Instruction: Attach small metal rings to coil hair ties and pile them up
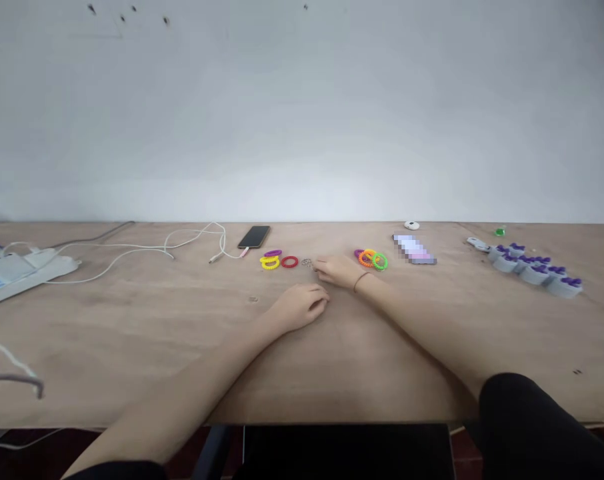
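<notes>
My right hand [338, 270] rests on the table with its fingers drawn together. Its fingertips are at the edge of a small heap of metal rings [307, 263]; whatever they pinch is too small to make out. Nearer to me lies my left hand [302, 307], loosely curled, thumb and fingertips meeting around a dark gap, with no object visible in it. Left of the metal rings are a red coil band [289, 262], yellow coil bands [271, 263] and a purple one [273, 253]. Beyond my right wrist lie an orange coil band [368, 258], a green one [380, 261] and a purple one [358, 254].
A dark phone [255, 237] with a white cable [225, 240] lies at back left, near a power strip [32, 270]. At right are a phone with a blurred screen [415, 249], a white mouse-like object [412, 225] and several white tubs [535, 273] with purple pieces.
</notes>
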A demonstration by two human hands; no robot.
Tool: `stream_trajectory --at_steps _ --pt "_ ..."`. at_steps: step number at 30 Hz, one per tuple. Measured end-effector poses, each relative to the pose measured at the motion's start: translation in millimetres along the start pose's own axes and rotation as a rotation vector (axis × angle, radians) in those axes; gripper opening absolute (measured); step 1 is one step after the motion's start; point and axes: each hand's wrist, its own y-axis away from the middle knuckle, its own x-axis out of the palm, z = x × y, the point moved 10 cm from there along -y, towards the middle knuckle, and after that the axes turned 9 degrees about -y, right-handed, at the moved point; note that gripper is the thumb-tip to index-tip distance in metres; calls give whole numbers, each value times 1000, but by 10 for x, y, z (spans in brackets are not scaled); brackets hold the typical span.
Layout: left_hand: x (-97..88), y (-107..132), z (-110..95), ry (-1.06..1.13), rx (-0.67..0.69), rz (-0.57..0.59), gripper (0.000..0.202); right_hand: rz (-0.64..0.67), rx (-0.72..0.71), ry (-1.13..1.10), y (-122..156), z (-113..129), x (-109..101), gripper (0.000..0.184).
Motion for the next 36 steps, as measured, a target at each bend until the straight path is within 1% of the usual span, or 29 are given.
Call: stream_trajectory --at_steps 2,4,6,8,11,15,18,22,26,29,32,34,36 --pt "-55 -3 189 -14 -137 -61 22 -134 75 -206 191 -62 -85 12" --pt "-113 3 333 17 -228 -133 25 -215 161 -394 395 -106 -107 11" --pt "-125 -15 351 70 -214 -162 29 -260 195 -515 560 -65 -120 11" --pt "-106 -44 285 111 -158 -148 30 -280 162 -569 664 57 -155 11" --pt "-100 -66 167 149 -117 -120 26 -310 106 -581 750 224 -227 11" --pt "-153 -66 93 144 -131 -117 21 -378 135 -603 800 241 -286 11" --pt "-171 -59 124 159 -174 -116 20 -391 128 -641 791 233 -282 10" --pt "-164 -47 194 239 -239 -140 23 -386 80 -688 767 257 -264 12" --pt "-155 -45 210 261 -267 -144 22 -412 39 -684 767 281 -288 14" --pt "-155 -41 198 290 -276 -139 22 -440 49 -650 776 282 -313 11" --pt "-124 -23 209 404 -317 -149 23 -507 102 -573 810 252 -364 7" --pt "-47 -13 225 544 -361 -140 25 -540 118 -499 834 255 -399 5" --pt "58 -12 237 711 -407 -124 27 -542 94 -415 844 299 -421 4"
